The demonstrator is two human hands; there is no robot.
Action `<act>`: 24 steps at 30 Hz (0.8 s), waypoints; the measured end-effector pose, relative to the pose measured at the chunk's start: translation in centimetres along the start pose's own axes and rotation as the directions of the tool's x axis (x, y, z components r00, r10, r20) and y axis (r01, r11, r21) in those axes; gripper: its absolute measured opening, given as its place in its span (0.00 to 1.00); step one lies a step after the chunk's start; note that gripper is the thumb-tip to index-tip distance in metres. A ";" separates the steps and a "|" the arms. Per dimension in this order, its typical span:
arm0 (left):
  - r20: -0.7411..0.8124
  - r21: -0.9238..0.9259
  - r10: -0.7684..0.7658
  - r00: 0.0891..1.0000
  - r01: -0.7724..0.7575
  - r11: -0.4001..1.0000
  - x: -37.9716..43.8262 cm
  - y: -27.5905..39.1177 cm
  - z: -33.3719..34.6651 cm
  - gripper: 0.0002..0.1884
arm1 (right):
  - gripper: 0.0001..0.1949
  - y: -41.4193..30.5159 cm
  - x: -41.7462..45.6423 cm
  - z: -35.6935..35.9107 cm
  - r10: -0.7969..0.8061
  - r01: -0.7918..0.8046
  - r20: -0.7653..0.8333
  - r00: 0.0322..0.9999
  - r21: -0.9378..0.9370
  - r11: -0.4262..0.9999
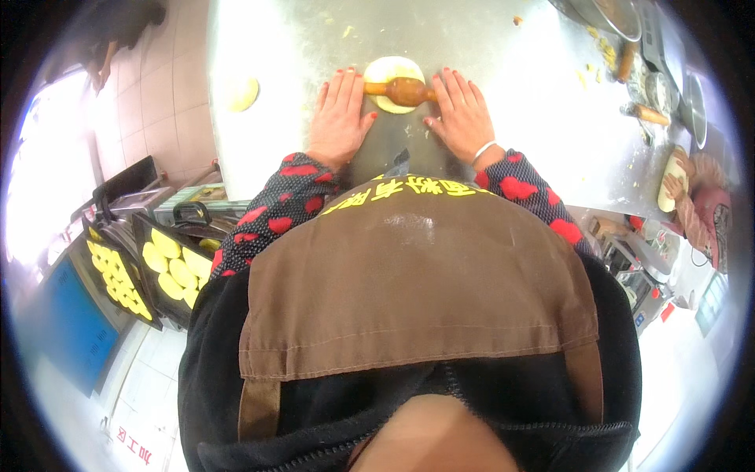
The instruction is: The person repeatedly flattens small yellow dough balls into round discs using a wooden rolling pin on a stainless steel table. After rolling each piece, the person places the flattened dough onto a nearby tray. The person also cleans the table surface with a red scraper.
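A short wooden rolling pin (408, 91) with a thick rounded middle lies across a pale yellow disc of dough (392, 66) on the metal worktop (389, 29). My left hand (340, 118) lies flat over the left end of the pin, fingers stretched forward. Over the opposite handle rests my right hand (463, 115), also flat, with a white band at its wrist. Both handle ends are partly hidden under the hands. Another round of dough (243, 94) sits near the worktop's left edge.
Trays of yellow dough rounds (171, 265) stand at the lower left. At the right, a co-worker's hands (675, 183) hold a long dough piece (667, 194). A metal bowl (619, 17), dough scraps (607, 53) and a wooden-handled tool (650, 114) occupy the upper right.
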State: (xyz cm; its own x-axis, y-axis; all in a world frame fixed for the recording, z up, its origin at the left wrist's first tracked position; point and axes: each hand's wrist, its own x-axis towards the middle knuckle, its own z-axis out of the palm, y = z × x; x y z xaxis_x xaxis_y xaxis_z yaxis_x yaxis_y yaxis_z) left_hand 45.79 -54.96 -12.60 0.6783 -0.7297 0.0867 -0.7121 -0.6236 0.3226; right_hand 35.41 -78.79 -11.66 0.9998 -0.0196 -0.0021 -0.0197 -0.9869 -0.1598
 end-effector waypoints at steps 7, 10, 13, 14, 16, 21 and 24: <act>-0.016 0.008 0.024 1.000 -0.024 1.000 3.8 -0.6 0.1 0.36 | 0.39 0.6 2.1 0.3 0.062 -0.063 -0.032 0.998 -0.030 0.998; 0.058 -0.054 -0.009 0.998 0.013 0.998 -0.7 0.2 0.2 0.40 | 0.41 -1.4 -2.2 -0.8 0.009 -0.010 0.067 0.998 0.023 1.000; -0.045 -0.016 0.011 0.999 -0.012 1.000 1.1 0.4 0.7 0.35 | 0.42 0.9 0.8 0.2 -0.002 0.001 0.032 0.999 0.013 1.000; -0.113 0.015 0.039 0.993 -0.038 0.999 3.6 -0.2 0.7 0.33 | 0.32 1.8 2.3 0.4 -0.013 0.012 -0.119 0.993 -0.002 1.000; 0.022 -0.076 0.008 1.000 -0.006 0.997 6.5 -1.5 0.4 0.28 | 0.24 3.9 4.5 0.2 0.001 0.002 0.130 0.992 -0.022 1.000; -0.067 -0.065 0.046 0.997 -0.051 0.997 4.1 -3.0 -2.1 0.20 | 0.19 1.3 6.3 -4.4 0.026 -0.037 0.267 0.963 0.036 0.999; -0.064 -0.062 -0.053 0.997 0.049 0.997 1.3 -3.7 -0.3 0.22 | 0.29 -0.4 5.0 0.1 -0.054 0.049 -0.133 0.990 -0.043 0.998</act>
State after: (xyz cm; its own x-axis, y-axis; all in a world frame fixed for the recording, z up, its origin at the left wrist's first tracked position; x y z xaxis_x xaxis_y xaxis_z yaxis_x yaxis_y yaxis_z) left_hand 49.38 -53.56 -13.44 0.7255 -0.6759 0.1298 -0.6653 -0.6403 0.3839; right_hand 40.44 -78.48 -11.67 0.9904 0.0129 0.1377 0.0292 -0.9927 -0.1173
